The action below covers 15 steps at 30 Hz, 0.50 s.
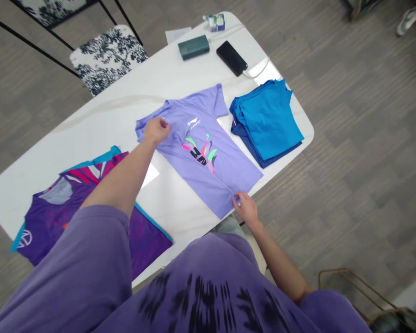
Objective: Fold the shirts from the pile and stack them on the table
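Note:
A lavender T-shirt (225, 159) with a white logo and a bright print lies across the white table (100, 113). My left hand (157, 130) is closed in a pinch on its fabric near the collar and sleeve. At the hem, by the table's near edge, my right hand (246, 207) pinches the cloth. A crease runs through the shirt between the two hands. Beneath my left forearm, a purple and pink jersey (50, 222) with blue trim is spread out, partly hidden. Right of the T-shirt sits a stack of folded blue shirts (270, 122).
Toward the far end of the table are a green box-like case (194, 47), a black power bank (231, 58) with a white cable, and a small carton (215, 22). A patterned chair (111, 55) stands beyond the table; a metal-framed stand (346, 273) is at lower right.

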Motion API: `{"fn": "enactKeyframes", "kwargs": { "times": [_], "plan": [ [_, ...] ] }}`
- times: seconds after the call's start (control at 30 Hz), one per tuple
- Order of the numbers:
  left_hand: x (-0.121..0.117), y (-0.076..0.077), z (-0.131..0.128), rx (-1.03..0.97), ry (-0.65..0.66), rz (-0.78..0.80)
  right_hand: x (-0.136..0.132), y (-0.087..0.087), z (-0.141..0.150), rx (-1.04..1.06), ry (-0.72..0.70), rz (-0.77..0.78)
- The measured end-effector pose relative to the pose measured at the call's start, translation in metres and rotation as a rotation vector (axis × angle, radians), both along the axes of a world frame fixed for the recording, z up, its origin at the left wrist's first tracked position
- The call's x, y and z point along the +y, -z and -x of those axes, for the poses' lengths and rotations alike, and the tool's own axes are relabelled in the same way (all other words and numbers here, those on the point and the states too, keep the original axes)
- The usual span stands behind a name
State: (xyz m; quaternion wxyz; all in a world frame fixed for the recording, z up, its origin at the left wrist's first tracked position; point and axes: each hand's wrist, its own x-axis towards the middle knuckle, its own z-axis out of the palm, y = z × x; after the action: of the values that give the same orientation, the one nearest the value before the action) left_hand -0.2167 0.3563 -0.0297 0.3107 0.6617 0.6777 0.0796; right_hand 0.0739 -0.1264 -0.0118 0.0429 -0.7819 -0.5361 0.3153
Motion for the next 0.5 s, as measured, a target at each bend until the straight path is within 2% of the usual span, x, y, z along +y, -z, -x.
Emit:
{"fn": "enactKeyframes", "kwargs": {
  "times": [0.1,0.17,0.23,0.37,0.43,0.5],
  "plan": [
    [-0.030,0.019,-0.006,0.047,0.201,0.004,0.003,0.010,0.011,0.051,-0.123,0.037],
    [-0.039,0.025,-0.008,0.077,0.256,0.021,0.006,0.014,0.020,0.052,-0.142,0.085],
    [-0.037,0.025,-0.011,0.136,0.271,0.026,0.009,0.016,0.026,0.037,-0.134,0.145],
    [-0.002,0.011,-0.038,0.338,0.374,0.061,0.019,0.010,0.015,0.021,-0.127,0.156],
    [0.024,0.000,-0.067,0.357,0.443,0.028,0.027,0.005,-0.007,0.007,-0.079,0.095],
    [0.051,-0.010,-0.108,0.315,0.511,-0.065,0.037,0.001,-0.040,-0.023,0.005,0.031]
  ]
}}
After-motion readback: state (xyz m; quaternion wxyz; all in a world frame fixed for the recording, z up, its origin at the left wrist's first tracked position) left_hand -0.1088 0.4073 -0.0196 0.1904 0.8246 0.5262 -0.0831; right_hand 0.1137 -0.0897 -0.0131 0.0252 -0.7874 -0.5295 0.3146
